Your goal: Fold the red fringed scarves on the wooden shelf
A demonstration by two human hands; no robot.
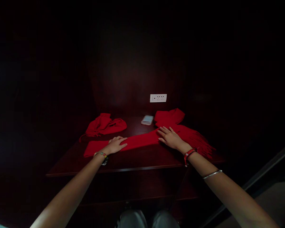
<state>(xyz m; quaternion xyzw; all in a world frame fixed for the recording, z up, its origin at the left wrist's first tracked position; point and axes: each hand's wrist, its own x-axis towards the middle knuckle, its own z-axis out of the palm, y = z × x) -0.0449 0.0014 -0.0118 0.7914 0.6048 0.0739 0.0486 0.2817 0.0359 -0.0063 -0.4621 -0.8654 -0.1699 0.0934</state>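
A long red scarf (142,140) lies as a flat folded band across the dark wooden shelf. My left hand (115,145) rests on the band toward its left end, fingers spread. Flat on the band's right part is my right hand (170,137), its fingers also stretched out. Beyond that hand the red cloth is loose and bunched, with a fringe (199,142) fanning out to the right. Whether the bunched cloth (169,117) behind belongs to the same scarf, I cannot tell.
A second crumpled red cloth (104,125) with tassels lies at the back left. A small blurred pale item (147,120) sits near the back wall, below a white socket panel (158,98). The shelf's front edge (137,168) runs before me, above my knees.
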